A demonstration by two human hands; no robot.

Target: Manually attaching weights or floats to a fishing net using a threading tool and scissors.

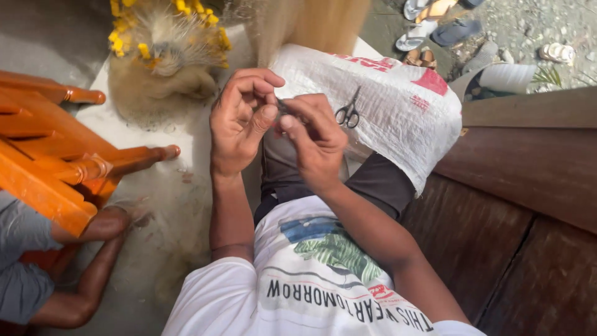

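Your left hand [239, 121] and right hand [314, 140] meet over your lap, fingers curled in and pinched together on something small and dark [281, 111] between the fingertips; what it is cannot be told, it is mostly hidden by your thumbs. Both hands are clenched on it, neither loose. Risk as judged from here: the piece is tiny and held only at the tips, so a slip would likely drop it into the fine pale netting [168, 186] spread below your left forearm, where it would be hard to find. The small scissors [349, 113] lie loose on the white woven sack [398, 106] draped over your right knee, just beside your right hand; a shift of that knee or a brush of the knuckles could slide them off onto the wooden bench [497, 249]. Around you: an orange wooden chair [50, 155] tipped over at your left, another person's bare leg [93, 249] beneath it, a bundle of netting with yellow floats [165, 43] ahead, sandals [435, 28] on the gravel beyond. The chair leg and the netting crowd your left elbow.
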